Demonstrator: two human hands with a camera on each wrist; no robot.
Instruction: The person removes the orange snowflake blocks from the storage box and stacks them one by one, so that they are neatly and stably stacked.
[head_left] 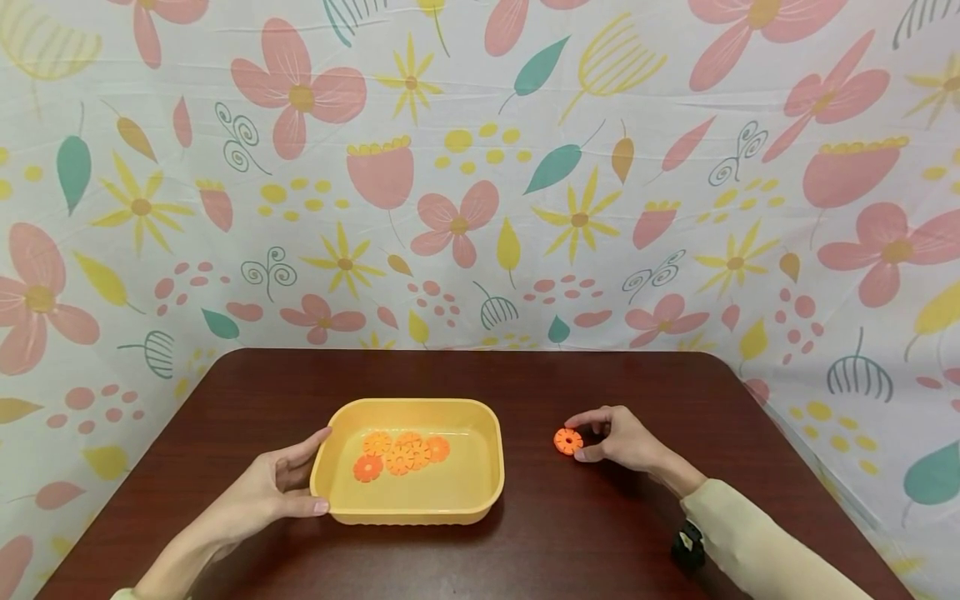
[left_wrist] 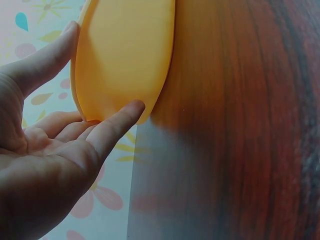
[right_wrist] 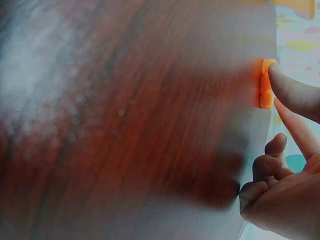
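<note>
A shallow yellow plastic tray sits left of centre on the table. My left hand grips its left end, thumb at the near corner and forefinger at the far corner. In the left wrist view, the left hand spans the end of the tray. Several orange and light-orange notched interlocking discs lie inside, some overlapping. Right of the tray, my right hand pinches one orange interlocking disc by its edge between thumb and forefinger. The right wrist view shows this disc edge-on, low at the tabletop.
The dark brown wooden table has rounded far corners. A floral-patterned cloth hangs behind it and along both sides. A black band is around the right wrist, by the pale sleeve.
</note>
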